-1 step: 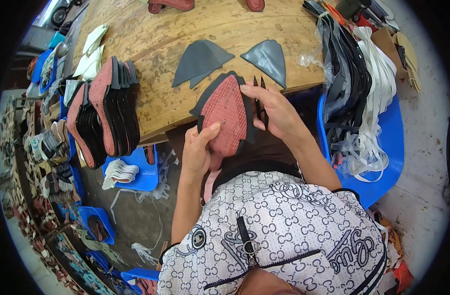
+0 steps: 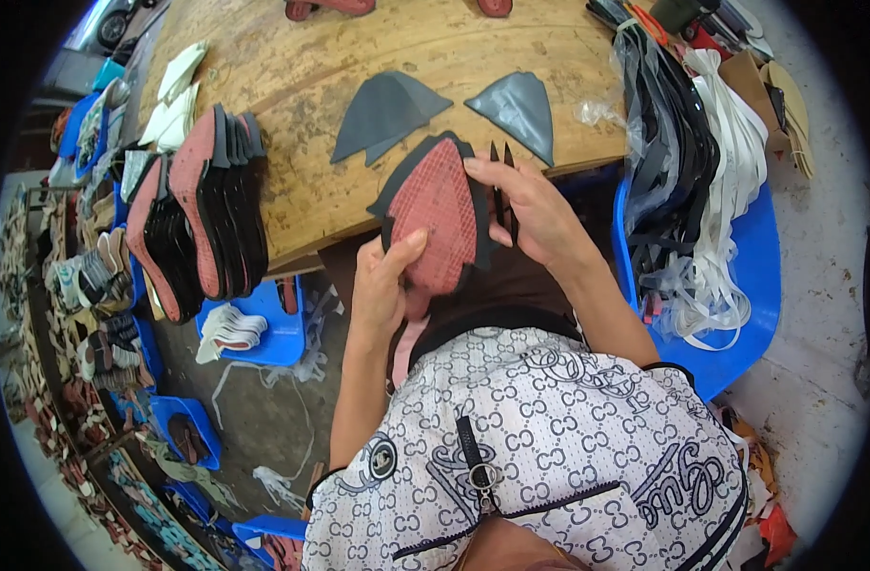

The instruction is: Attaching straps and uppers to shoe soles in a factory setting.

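Between both hands, over the near table edge, is a pink insole [image 2: 435,214] with a scale-like pattern. A dark grey sheet [image 2: 389,193] lies against it and sticks out past its edges. My left hand [image 2: 382,276] grips the lower left part, thumb on the pink face. With its fingertips my right hand [image 2: 535,205] holds the upper right edge. A black tool with two pointed tips [image 2: 502,195], like tweezers or thread snips, is tucked in the right hand, its lower part partly hidden. Beyond them lie a folded grey sheet [image 2: 385,114] and a shinier grey triangular piece [image 2: 518,109].
Stacked pink and black insoles [image 2: 211,214] stand at the table's left edge, by white pieces [image 2: 171,116]. A blue chair [image 2: 753,295] at the right bears black strips [image 2: 668,114] and white straps [image 2: 725,143]. Another blue seat [image 2: 278,338] is lower left. Shelves [image 2: 97,409] line the left.
The insole has tipped slightly and sits a touch higher in view. Both hands keep their grip, and the whole view has shifted a little.
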